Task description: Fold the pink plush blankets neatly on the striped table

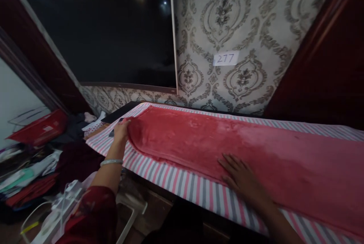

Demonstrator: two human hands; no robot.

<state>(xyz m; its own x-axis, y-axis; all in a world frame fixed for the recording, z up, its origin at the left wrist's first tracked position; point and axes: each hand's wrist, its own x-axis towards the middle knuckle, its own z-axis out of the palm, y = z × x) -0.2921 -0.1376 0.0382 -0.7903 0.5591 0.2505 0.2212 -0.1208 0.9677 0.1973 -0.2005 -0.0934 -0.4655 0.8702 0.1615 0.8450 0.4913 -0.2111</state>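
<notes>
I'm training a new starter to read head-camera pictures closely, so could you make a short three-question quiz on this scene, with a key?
1. Multiple choice: which pattern shows on the underlying cloth, beneath the red cloth?
A. Checks
B. Stripes
C. Polka dots

2. True or false: the person's right hand is raised clear of the red cloth.

3. Fill in the blank: the number written on the white label on the patterned wall is ____.

Key:
1. B, in pink, grey and white.
2. False. It rests on the red cloth with its fingers extended, while the left hand grips that cloth's left end.
3. 277.
</notes>
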